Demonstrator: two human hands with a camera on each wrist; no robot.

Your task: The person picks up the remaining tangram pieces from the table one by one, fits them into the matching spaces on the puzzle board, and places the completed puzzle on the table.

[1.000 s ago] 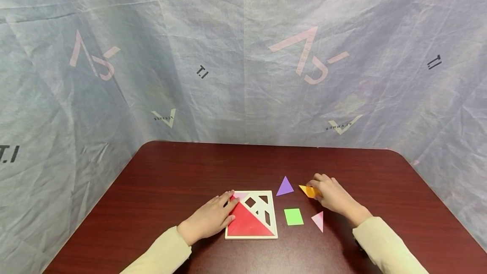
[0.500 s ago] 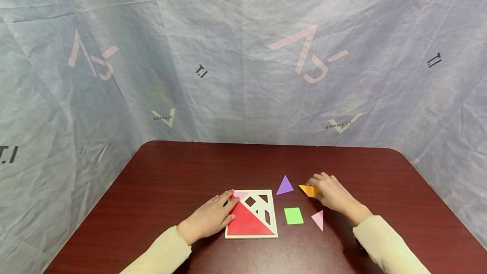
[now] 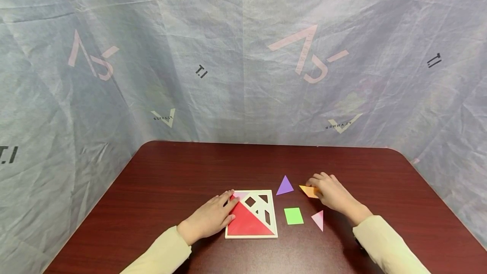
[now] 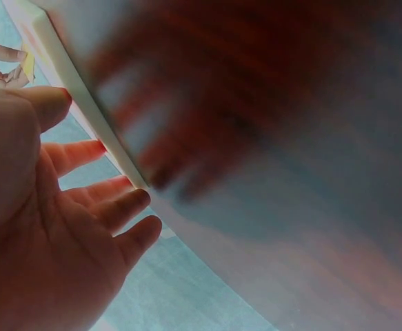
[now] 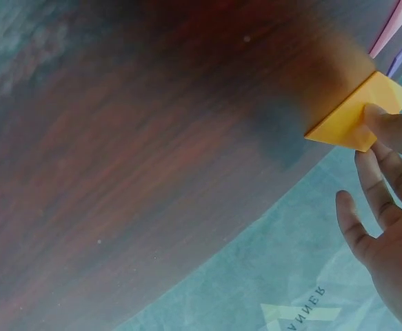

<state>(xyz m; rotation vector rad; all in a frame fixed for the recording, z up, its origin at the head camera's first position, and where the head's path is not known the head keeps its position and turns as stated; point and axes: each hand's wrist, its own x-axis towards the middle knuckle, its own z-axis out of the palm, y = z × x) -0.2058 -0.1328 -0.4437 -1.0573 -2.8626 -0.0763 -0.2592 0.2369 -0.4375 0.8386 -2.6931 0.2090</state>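
Observation:
My left hand [image 3: 213, 217] rests with spread fingers on the left side of a white tangram tray [image 3: 275, 217]. A big red triangle [image 3: 247, 223] lies in the tray, partly under the fingers, and a pink area [image 3: 242, 195] shows at the top left. Towards the right of the table, my right hand [image 3: 335, 193] pinches an orange parallelogram [image 5: 349, 117] between thumb and fingers; the piece is held tilted at the table surface in the right wrist view. Beside it lie a purple triangle [image 3: 285, 186], a green square [image 3: 294, 216] and a small pink triangle [image 3: 318, 220].
Everything sits on a dark red wooden table [image 3: 171, 172] with rounded far corners. A grey printed cloth [image 3: 243, 75] hangs behind it and along both sides. Several dark cut-outs show in the white right half of the tray.
The orange parallelogram has tilted slightly in my right hand's fingers. My left hand and the loose pieces keep their places.

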